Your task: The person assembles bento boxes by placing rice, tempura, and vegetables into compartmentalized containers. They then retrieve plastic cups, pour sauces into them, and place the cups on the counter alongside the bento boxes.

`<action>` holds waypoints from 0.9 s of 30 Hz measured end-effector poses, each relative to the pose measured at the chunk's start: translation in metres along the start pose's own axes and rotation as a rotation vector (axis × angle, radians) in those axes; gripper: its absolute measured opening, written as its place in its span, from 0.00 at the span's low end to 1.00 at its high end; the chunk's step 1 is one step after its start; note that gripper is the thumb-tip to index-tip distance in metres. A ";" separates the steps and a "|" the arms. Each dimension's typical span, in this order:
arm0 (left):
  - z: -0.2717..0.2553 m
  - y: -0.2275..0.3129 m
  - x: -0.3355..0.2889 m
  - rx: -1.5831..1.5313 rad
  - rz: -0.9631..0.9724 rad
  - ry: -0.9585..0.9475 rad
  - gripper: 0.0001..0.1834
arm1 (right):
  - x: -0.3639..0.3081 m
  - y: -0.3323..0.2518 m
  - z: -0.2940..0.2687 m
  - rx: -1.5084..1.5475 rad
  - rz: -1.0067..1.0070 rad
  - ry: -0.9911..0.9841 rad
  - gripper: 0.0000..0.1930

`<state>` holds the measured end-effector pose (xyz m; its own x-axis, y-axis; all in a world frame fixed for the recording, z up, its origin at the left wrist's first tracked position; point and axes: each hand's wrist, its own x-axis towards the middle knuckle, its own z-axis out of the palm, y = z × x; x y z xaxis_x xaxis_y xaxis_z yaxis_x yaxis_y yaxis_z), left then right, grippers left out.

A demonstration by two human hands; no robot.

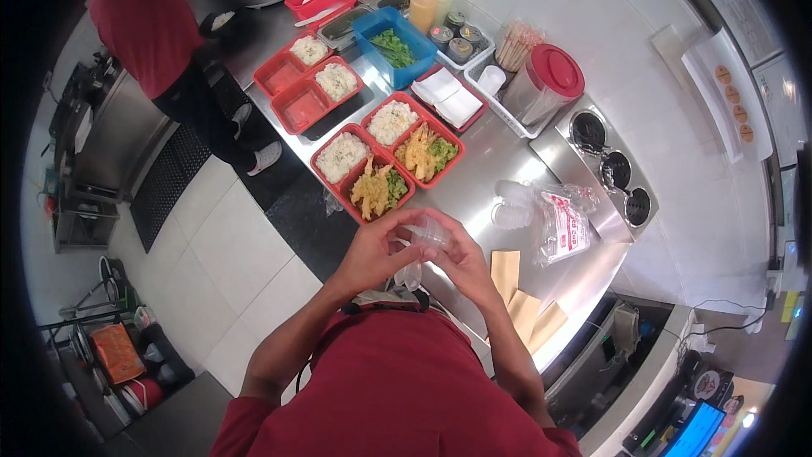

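Note:
Close in front of my body, my left hand and my right hand are both closed around small clear plastic cups. More clear plastic hangs below my fingers; whether it belongs to the same stack I cannot tell. Just beyond my hands sit two red bento boxes, side by side. Each has white rice in one compartment, with fried tempura and green lettuce in another. To the right, another stack of clear cups lies beside a printed plastic sleeve.
Brown paper packets lie near the counter's right edge. Farther back are red boxes holding only rice, a blue tub of greens, a red-lidded pitcher and sauce bottles. A co-worker stands at the far left.

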<state>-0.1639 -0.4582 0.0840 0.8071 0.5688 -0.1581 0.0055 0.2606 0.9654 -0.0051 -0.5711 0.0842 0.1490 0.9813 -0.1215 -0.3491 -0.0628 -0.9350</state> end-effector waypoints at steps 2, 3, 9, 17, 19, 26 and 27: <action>0.006 -0.003 -0.001 -0.015 0.012 0.045 0.29 | -0.007 0.003 -0.004 0.002 0.053 0.056 0.30; 0.009 -0.003 -0.003 -0.060 0.025 0.074 0.28 | -0.010 0.004 -0.007 0.001 0.033 0.067 0.30; 0.000 0.014 -0.023 0.376 0.170 0.288 0.29 | -0.006 0.022 -0.009 0.231 0.038 0.040 0.23; -0.077 0.033 -0.073 0.623 0.330 0.457 0.28 | 0.060 0.054 0.069 0.543 0.626 -0.005 0.29; -0.111 0.030 -0.095 0.633 0.303 0.489 0.24 | 0.087 0.070 0.106 0.552 0.623 -0.057 0.29; -0.275 0.012 -0.190 0.738 0.399 0.885 0.21 | 0.206 0.137 0.286 0.549 0.788 -0.357 0.34; -0.299 0.014 -0.209 0.700 0.214 0.872 0.24 | 0.228 0.151 0.323 0.518 0.830 -0.386 0.34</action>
<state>-0.5089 -0.3401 0.0686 0.1471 0.9693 0.1973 0.4660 -0.2438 0.8505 -0.3224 -0.2981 0.0226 -0.5913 0.6632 -0.4589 -0.5731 -0.7459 -0.3395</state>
